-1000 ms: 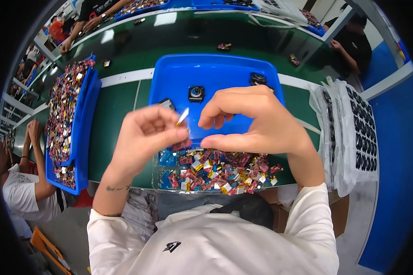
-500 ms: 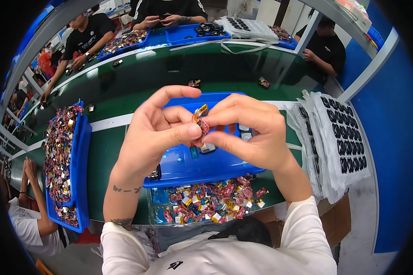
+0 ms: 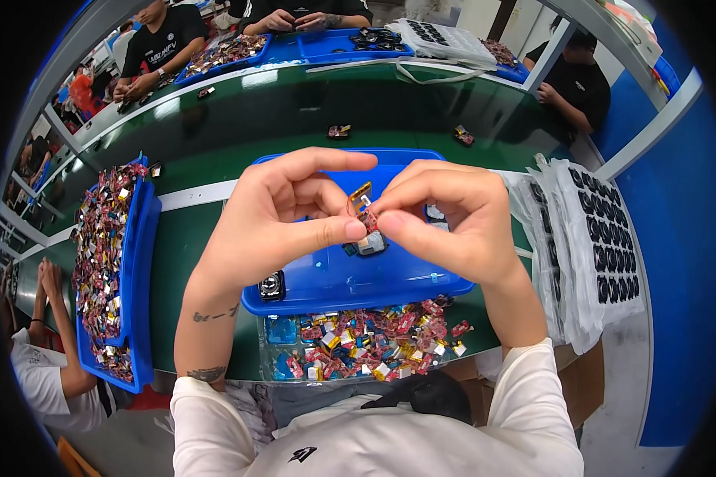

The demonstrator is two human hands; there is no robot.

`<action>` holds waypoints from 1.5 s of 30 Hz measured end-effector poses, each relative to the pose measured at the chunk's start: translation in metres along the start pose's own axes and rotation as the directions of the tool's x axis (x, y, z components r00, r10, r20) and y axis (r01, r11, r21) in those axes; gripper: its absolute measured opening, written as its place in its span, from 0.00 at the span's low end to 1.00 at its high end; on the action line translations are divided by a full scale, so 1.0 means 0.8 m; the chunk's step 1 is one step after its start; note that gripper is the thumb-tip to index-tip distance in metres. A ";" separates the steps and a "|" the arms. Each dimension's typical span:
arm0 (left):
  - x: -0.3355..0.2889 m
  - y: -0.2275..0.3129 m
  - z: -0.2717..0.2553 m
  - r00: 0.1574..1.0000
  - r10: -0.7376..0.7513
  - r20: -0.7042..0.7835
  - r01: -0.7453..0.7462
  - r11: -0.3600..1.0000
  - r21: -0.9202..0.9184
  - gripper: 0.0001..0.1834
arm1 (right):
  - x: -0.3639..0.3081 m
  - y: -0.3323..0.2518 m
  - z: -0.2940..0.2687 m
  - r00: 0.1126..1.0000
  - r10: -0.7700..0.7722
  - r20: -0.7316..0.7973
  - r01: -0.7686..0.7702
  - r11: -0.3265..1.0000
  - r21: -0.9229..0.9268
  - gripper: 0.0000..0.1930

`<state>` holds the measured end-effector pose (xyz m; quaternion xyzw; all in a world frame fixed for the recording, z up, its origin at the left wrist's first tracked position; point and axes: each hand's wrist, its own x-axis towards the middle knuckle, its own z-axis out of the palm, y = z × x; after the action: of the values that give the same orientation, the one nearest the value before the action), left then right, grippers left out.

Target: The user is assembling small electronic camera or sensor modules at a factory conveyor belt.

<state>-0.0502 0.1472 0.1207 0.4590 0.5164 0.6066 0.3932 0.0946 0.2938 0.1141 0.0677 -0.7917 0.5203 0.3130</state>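
A small red circuit board (image 3: 369, 216) with a yellow-taped battery piece and a thin red wire is held up over a blue tray (image 3: 318, 294). My left hand (image 3: 266, 226) pinches its left side between thumb and fingers, the index finger stretched above it. From the other side, my right hand (image 3: 463, 226) grips the board between thumb and index finger. Just beneath the fingertips, a grey and black housing (image 3: 371, 243) shows in part; whether it touches the board I cannot tell. A black housing with a round lens (image 3: 271, 286) sits at the tray's left edge.
Circuit boards with batteries (image 3: 382, 342) are heaped in front of the tray. Another blue bin (image 3: 142, 318) of boards stands left. White trays of black parts (image 3: 605, 230) are stacked right. Small units lie on the green belt (image 3: 278, 111); co-workers sit beyond it, under a metal frame.
The view has shifted slightly. Both hands still pinch the board, which now shows more upright with the housing below more visible. A co-worker at far left has drawn an outstretched arm back.
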 end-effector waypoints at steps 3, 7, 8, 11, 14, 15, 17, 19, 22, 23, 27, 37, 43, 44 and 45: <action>-0.002 0.000 0.002 0.992 0.110 -0.068 -0.101 0.988 0.120 0.23 | 0.002 -0.006 0.000 0.999 0.041 -0.027 -0.045 0.987 -0.152 0.02; -0.003 -0.005 0.003 0.968 0.239 -0.078 -0.120 0.712 0.692 0.09 | 0.004 0.010 -0.002 0.983 -0.176 0.044 0.178 0.896 -0.406 0.04; -0.003 -0.010 0.004 0.877 0.480 0.018 -0.260 0.442 0.858 0.06 | 0.005 0.013 -0.002 0.973 -0.224 0.065 0.228 0.862 -0.453 0.04; -0.002 -0.007 0.002 0.887 0.461 -0.015 -0.276 0.557 0.783 0.07 | 0.004 0.004 0.005 0.987 -0.159 0.005 0.147 0.903 -0.403 0.05; 0.000 -0.010 0.000 0.912 0.386 -0.139 -0.236 0.771 0.592 0.06 | 0.003 0.002 0.015 0.999 -0.018 -0.045 0.007 0.971 -0.238 0.05; 0.002 -0.013 0.001 0.916 0.327 -0.231 -0.195 0.869 0.455 0.07 | 0.001 0.001 0.015 1.000 0.001 -0.028 -0.006 0.980 -0.198 0.07; 0.008 -0.017 0.002 0.885 0.412 -0.218 -0.280 0.844 0.457 0.07 | -0.001 0.004 0.006 1.000 0.004 0.014 -0.001 0.976 -0.220 0.07; 0.006 -0.020 0.001 0.849 0.483 -0.215 -0.346 0.814 0.467 0.07 | -0.001 0.010 0.008 1.000 0.028 0.015 -0.025 0.981 -0.193 0.07; 0.002 -0.015 0.005 0.886 0.388 -0.253 -0.311 0.903 0.296 0.06 | 0.003 -0.003 0.017 0.998 -0.005 -0.060 -0.010 0.969 -0.245 0.05; 0.003 -0.014 0.008 0.882 0.394 -0.259 -0.322 0.905 0.278 0.06 | 0.002 -0.001 0.016 0.998 -0.005 -0.061 -0.010 0.969 -0.248 0.05; -0.002 -0.012 0.005 0.916 0.311 -0.254 -0.272 0.946 0.176 0.07 | 0.001 0.010 0.011 0.997 0.012 -0.080 -0.021 0.994 -0.110 0.06; 0.000 -0.004 -0.004 0.980 0.191 -0.048 -0.163 0.922 0.352 0.09 | 0.002 0.008 -0.008 0.995 0.102 -0.013 -0.102 0.995 0.022 0.04; -0.002 -0.004 -0.003 1.000 0.022 0.010 -0.022 0.999 0.046 0.07 | -0.001 0.009 -0.002 0.960 0.250 0.122 -0.278 0.887 0.369 0.09; -0.001 -0.004 -0.003 0.999 0.012 0.049 -0.011 1.000 -0.002 0.07 | -0.001 0.010 -0.002 0.947 0.281 0.158 -0.321 0.857 0.403 0.10; -0.001 -0.004 -0.004 0.996 0.001 0.090 0.003 0.999 -0.051 0.08 | -0.001 0.011 -0.002 0.946 0.284 0.158 -0.324 0.856 0.403 0.10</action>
<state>-0.0528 0.1459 0.1172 0.4754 0.4828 0.5982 0.4278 0.0920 0.2990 0.1075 0.0324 -0.6740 0.7188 0.1674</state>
